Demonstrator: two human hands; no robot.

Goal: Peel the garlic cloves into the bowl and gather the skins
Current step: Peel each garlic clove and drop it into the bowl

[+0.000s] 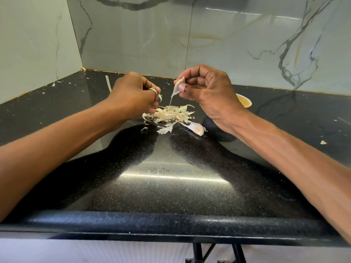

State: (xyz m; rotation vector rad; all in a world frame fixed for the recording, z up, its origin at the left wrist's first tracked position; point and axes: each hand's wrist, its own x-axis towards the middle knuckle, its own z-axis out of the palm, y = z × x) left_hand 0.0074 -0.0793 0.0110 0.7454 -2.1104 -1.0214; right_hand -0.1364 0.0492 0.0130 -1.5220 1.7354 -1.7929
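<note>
We look down on a glossy black tabletop [171,186], speckled like polished granite, with a rounded front edge; behind it stands a wall [228,44] of pale, shiny marble-look slabs with grey veins.

The right hand [207,92] is raised above the tabletop with its fingers curled, and it pinches a clove [179,86] between thumb and forefinger; the clove is pale, slim and pointed, and a thin thread of skin hangs from its lower end down to the heap below.

The left hand [136,92] is lower, knuckles up, fingers bent down at the left edge of that heap; a curl of skin lies against its fingertips, but we cannot tell whether it is gripped; a smooth metal ring [153,91] sits on one finger.

Between the hands lie the skins [169,115], a loose, flat heap of papery cream strips and flakes resting on the tabletop; just right of it, nearer to us, a second clove [196,128] lies on its side, plump and pinkish-white.

A round bowl [245,101], pale yellow inside, stands behind the right hand, which hides most of it; we cannot see what it holds.

Small white scraps [62,82] dot the tabletop's far left corner.
</note>
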